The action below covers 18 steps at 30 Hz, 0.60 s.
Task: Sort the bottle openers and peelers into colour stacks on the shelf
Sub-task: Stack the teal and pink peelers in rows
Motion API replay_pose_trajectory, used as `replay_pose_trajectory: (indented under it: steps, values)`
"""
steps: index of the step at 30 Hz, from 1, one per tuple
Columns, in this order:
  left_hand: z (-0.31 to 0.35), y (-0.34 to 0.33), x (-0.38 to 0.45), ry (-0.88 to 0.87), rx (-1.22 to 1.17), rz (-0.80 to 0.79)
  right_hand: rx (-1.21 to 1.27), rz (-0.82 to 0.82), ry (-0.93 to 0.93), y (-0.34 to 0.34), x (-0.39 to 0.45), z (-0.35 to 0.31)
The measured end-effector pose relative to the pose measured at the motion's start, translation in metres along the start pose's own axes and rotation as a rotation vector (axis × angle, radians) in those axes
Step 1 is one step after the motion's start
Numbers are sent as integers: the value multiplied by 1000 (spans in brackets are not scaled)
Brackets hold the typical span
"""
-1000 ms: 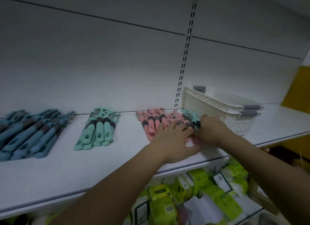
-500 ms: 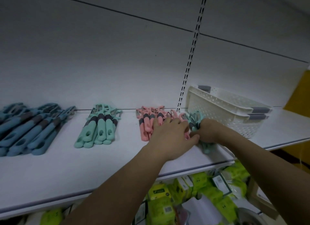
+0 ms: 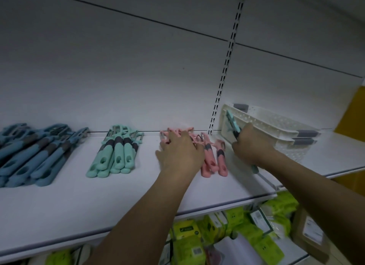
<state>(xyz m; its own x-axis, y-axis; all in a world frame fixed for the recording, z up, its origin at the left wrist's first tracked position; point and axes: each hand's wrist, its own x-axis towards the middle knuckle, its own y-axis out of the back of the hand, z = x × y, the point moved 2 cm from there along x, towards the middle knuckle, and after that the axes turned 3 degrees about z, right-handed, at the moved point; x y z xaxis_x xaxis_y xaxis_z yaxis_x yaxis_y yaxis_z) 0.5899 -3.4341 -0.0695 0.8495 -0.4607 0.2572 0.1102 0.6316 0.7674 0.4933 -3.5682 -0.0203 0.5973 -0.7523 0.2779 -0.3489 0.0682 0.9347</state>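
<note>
Gripping 1 mint peeler (image 3: pixel 233 124) upright, our right hand (image 3: pixel 249 148) sits well right of the mint stack (image 3: pixel 116 152); left hand (image 3: pixel 180 152) rests flat on the pink stack (image 3: pixel 212 158) between.

White shelf (image 3: pixel 138 189) carrying three colour stacks of peelers and openers, and a basket.

From left to right on the flat white shelf board lie a stack of blue plastic-handled tools with grey collars (image 3: pixel 33 156), a stack of mint-green handled tools (image 3: pixel 116 154), well apart from it, and a stack of pink handled tools (image 3: pixel 212 158), partly hidden under a hand. Near the pink stack, at the right, stand white perforated plastic baskets with grey handles (image 3: pixel 276 132), nested.
</note>
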Motion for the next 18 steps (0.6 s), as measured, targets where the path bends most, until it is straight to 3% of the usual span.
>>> replay_pose_trajectory:
  steps: [7,13,18]
  values:
    - [9,-5,1,-137,-227,-16,366,-19,98,21,-2,-26]
    - [8,34,-11,-215,-98,243,558,-176,101,28,-12,-49]
    - [-51,95,-18,-155,-86,359,704,-290,110,26,-19,-90]
